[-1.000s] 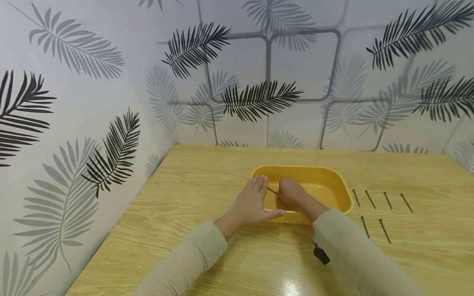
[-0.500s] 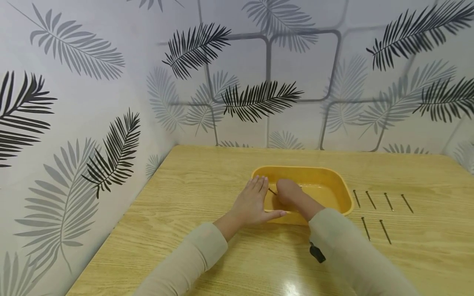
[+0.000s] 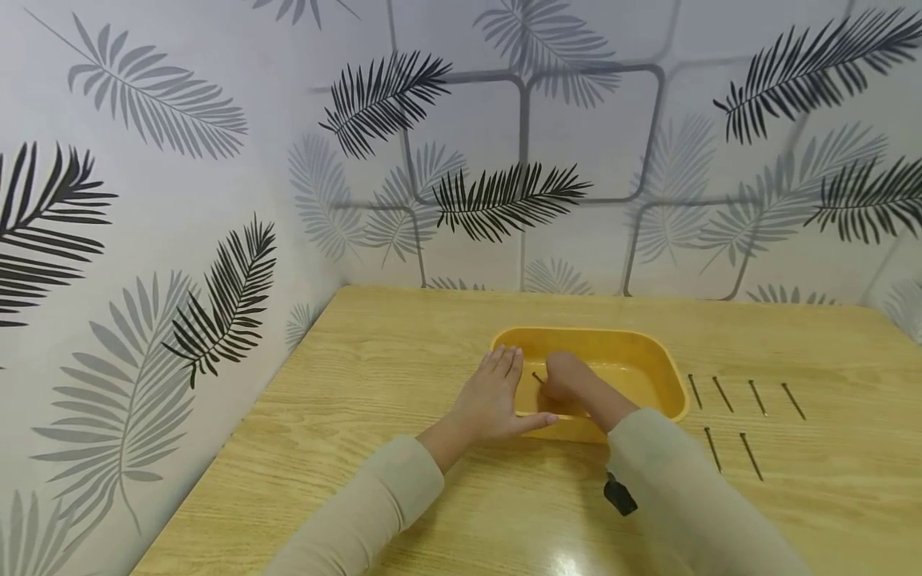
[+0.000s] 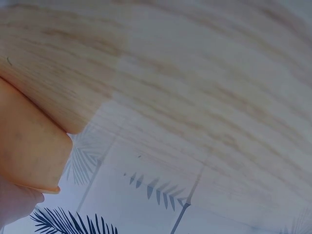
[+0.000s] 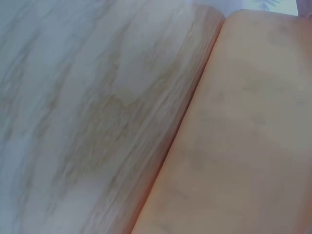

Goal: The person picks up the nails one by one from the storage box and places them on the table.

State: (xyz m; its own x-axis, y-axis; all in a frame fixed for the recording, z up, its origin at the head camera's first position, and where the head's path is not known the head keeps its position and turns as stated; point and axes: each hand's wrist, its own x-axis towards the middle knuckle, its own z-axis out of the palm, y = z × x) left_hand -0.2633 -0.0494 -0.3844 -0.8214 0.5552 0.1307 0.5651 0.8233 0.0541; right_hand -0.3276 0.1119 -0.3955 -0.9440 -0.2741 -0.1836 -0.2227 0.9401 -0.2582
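A yellow plastic tray [image 3: 651,376] stands on the wooden table in the head view. My left hand [image 3: 486,396] lies over its left end, fingers straight across the rim and thumb along the near side. In the left wrist view, part of that hand [image 4: 17,202] touches the tray's edge. Inside the tray, my right hand [image 3: 569,380] is curled, its fingertips hidden from the head camera. A dark screw [image 3: 537,378] sticks out to the left from under it, headed end showing. The right wrist view shows just the tray's outer wall [image 5: 234,126] and the tabletop.
To the right of the tray, several long dark screws [image 3: 755,398] lie on the table [image 3: 346,448] in two rows, spaced apart. A black object [image 3: 619,494] hangs by the right sleeve. Behind the table and at its left is a leaf-patterned wall [image 3: 461,144].
The right hand shifts slightly left, then back right inside the tray, and the screw's visible end comes right with it. The left hand stays on the rim.
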